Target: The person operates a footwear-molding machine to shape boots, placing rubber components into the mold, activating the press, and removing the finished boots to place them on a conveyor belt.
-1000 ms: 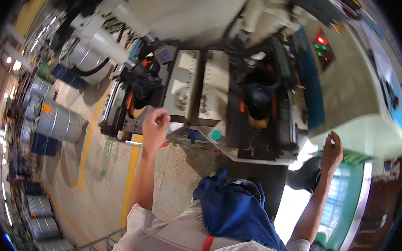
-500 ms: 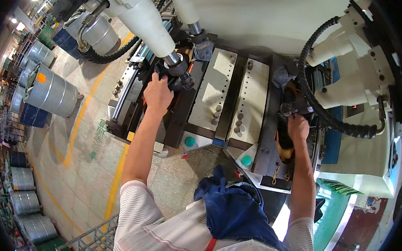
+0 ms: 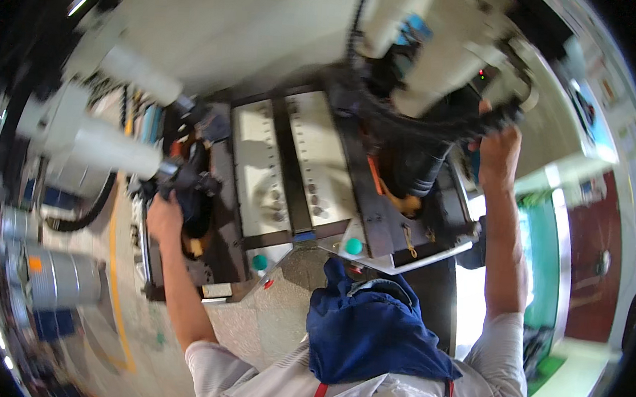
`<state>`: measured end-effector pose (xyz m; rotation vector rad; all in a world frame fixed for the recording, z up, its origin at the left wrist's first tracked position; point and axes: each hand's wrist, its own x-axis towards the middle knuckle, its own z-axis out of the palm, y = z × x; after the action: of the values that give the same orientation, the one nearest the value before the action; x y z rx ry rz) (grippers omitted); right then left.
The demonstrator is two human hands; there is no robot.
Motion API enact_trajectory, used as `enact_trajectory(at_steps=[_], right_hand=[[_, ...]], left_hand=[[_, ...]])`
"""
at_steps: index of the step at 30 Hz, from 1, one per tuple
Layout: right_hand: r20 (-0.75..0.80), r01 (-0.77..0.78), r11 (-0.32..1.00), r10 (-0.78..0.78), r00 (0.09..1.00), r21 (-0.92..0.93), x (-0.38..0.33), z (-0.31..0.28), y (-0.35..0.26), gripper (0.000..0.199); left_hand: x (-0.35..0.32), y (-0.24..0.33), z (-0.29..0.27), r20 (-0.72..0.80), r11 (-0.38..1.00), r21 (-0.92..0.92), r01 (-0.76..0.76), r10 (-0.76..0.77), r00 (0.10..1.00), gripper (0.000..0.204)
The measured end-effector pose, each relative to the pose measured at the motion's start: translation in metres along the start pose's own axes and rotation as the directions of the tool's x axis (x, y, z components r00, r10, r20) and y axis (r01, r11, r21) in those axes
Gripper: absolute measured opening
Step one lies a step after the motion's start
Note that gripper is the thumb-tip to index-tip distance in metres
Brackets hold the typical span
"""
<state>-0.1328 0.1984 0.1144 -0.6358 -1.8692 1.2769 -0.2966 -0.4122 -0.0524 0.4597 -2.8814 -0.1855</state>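
Observation:
My left hand [image 3: 165, 217] is at the left station of a machine. Its fingers are curled up against a black clamp head [image 3: 191, 183], and what lies between them is hidden. Beneath that head sits a dark form with an orange-tan end [image 3: 197, 246]. Over on the right, my right hand [image 3: 500, 155] is raised beside the right station, blurred, with a ribbed black hose [image 3: 446, 128] crossing its fingers. Left of it stands a dark, ribbed, boot-like tube [image 3: 416, 168], above another tan-ended piece [image 3: 407, 204].
Two pale perforated plates [image 3: 258, 169] lie between the stations, with green buttons [image 3: 354, 246] at their near corners. White machine arms [image 3: 110, 142] reach in from the left; others [image 3: 439, 67] hang at upper right. Metal drums [image 3: 62, 279] stand on the floor at left.
The view has swung, so the machine sits further left. My right hand has left the right clamp head and risen to the hose. My left hand stays at the left clamp head.

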Motion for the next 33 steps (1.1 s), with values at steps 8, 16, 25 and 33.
enact_trajectory(at_steps=[8,16,25,33], right_hand=[[-0.114,0.169,0.981,-0.157,0.981,0.098,-0.022,-0.201,-0.112,0.025],[-0.311,-0.139,0.924,0.022,0.950,-0.356,-0.035,-0.388,-0.053,0.032],[-0.801,-0.505,0.774,-0.004,0.599,-0.381,-0.015,-0.646,0.192,0.047],[-0.683,-0.854,0.386,0.519,0.514,-0.349,-0.193,-0.698,0.525,0.018]], left_hand=[[0.046,-0.088,0.024,0.231,0.542,-0.752,0.375,-0.315,0.920,0.051],[-0.048,0.034,-0.101,-0.206,0.629,-0.773,-0.080,-0.130,0.970,0.060],[-0.219,0.120,-0.221,-0.323,0.547,-0.808,-0.220,-0.098,0.941,0.061],[-0.373,0.171,-0.285,-0.313,0.493,-0.847,-0.201,-0.155,0.937,0.064]])
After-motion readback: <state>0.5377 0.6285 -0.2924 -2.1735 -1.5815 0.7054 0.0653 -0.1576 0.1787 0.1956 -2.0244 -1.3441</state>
